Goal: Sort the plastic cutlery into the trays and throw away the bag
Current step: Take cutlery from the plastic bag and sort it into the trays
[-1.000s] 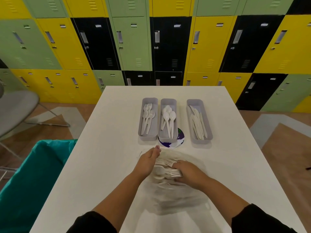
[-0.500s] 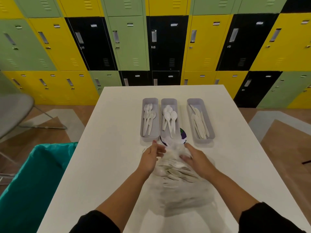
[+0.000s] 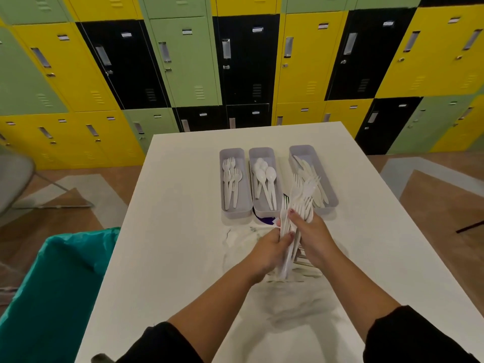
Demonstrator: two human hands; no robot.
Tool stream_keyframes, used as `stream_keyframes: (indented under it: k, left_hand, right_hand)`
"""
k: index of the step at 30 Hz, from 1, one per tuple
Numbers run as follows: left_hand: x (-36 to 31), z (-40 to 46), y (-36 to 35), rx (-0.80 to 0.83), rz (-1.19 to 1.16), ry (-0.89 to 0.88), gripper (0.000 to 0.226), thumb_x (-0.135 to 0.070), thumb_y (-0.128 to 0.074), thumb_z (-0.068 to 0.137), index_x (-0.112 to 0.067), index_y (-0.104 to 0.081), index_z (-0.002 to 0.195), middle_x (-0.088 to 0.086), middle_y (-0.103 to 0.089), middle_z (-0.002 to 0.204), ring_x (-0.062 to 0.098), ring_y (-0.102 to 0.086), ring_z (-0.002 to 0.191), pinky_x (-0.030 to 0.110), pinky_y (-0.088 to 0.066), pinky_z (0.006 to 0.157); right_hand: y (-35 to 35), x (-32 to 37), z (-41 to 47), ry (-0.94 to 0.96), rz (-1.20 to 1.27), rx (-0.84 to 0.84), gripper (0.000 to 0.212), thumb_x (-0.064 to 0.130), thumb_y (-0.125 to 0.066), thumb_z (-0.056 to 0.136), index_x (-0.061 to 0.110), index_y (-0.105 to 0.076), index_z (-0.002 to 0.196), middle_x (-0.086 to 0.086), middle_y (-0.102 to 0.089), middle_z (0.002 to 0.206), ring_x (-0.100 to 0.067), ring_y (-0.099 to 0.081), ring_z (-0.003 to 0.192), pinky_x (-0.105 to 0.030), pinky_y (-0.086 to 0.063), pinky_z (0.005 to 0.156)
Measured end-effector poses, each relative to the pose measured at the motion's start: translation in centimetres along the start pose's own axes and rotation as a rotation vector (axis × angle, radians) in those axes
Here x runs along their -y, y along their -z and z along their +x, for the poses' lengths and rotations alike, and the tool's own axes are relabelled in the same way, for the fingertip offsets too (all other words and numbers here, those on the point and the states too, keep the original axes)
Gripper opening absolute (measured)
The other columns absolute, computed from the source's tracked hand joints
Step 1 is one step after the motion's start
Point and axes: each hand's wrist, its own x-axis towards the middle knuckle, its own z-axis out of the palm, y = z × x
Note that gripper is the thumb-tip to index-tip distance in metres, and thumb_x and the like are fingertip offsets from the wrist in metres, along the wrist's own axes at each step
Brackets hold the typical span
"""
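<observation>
Counter [image 3: 183, 231], white and rectangular, carries everything: three narrow grey plastic trays [image 3: 310, 153] stand side by side at its far middle, holding forks, spoons and knives from left to right, and a crumpled clear plastic bag [image 3: 241, 244] lies flat just in front of them with a few pieces seemingly left inside. A teal-lined bin [image 3: 52, 284] waits beside the counter's left edge. Raised above the bag is a bundle of white plastic forks [image 3: 296, 205], tines pointing away toward the trays. The left hand [image 3: 267, 254] curls its fingers round the handles low down, while the right hand [image 3: 311, 237] wraps the bundle higher up, thumb pressed across it. Such cutlery looks light, stiff and slippery, likely to fan out; gripping the handles together near mid-length should keep it squared. Both forearms reach forward and converge.
</observation>
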Motion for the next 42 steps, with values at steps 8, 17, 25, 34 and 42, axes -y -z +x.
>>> stream_keyframes:
  k: [8,17,25,34,42]
  left_hand:
    - [-0.4,0.9,-1.2,-0.181,-0.117,-0.078,0.039,-0.034,-0.028,0.102,-0.018,-0.054,0.126,0.007,-0.066,0.107,0.009,-0.062,0.081,0.01,-0.05,0.063]
    - [-1.1,2.8,0.1,-0.377,0.143,-0.027,0.04,-0.032,-0.03,0.101,-0.009,-0.062,0.107,0.005,-0.066,0.09,0.011,-0.061,0.08,0.012,-0.041,0.064]
    - [-0.6,4.0,0.2,-0.586,0.101,-0.1,0.014,-0.019,-0.044,0.098,-0.014,-0.057,0.101,-0.002,-0.065,0.087,0.01,-0.063,0.079,0.027,-0.051,0.074]
    - [-0.5,7.1,4.6,-0.72,-0.208,0.041,0.013,0.001,-0.045,0.093,-0.007,-0.055,0.09,0.013,-0.064,0.082,0.018,-0.059,0.057,0.03,-0.059,0.061]
    - [-1.1,11.0,8.7,-0.786,-0.194,0.075,0.014,-0.006,-0.039,0.097,-0.006,-0.053,0.099,0.006,-0.063,0.081,0.023,-0.065,0.072,0.035,-0.056,0.073]
  right_hand:
    - [-0.1,0.3,-0.4,-0.053,-0.076,0.13,0.025,0.028,-0.049,0.096,0.017,-0.071,0.093,-0.004,-0.073,0.092,-0.018,-0.067,0.083,-0.024,-0.045,0.05]
    - [-0.7,0.5,2.2,-0.076,-0.051,0.186,0.028,0.024,-0.049,0.096,0.008,-0.072,0.095,-0.007,-0.074,0.098,-0.016,-0.069,0.097,-0.026,-0.049,0.081]
    - [-0.7,0.3,4.7,-0.143,0.085,0.203,0.027,0.017,-0.054,0.094,0.007,-0.063,0.117,-0.012,-0.071,0.108,-0.024,-0.068,0.1,-0.037,-0.053,0.089]
    - [-0.7,0.3,6.6,-0.198,0.035,0.094,0.016,0.011,-0.053,0.094,0.008,-0.06,0.08,-0.005,-0.058,0.064,-0.015,-0.054,0.056,-0.03,-0.05,0.065]
    - [-1.2,-0.2,7.4,-0.26,0.001,0.198,0.009,0.015,-0.052,0.095,0.007,-0.056,0.093,-0.003,-0.054,0.065,-0.013,-0.048,0.056,-0.028,-0.045,0.058]
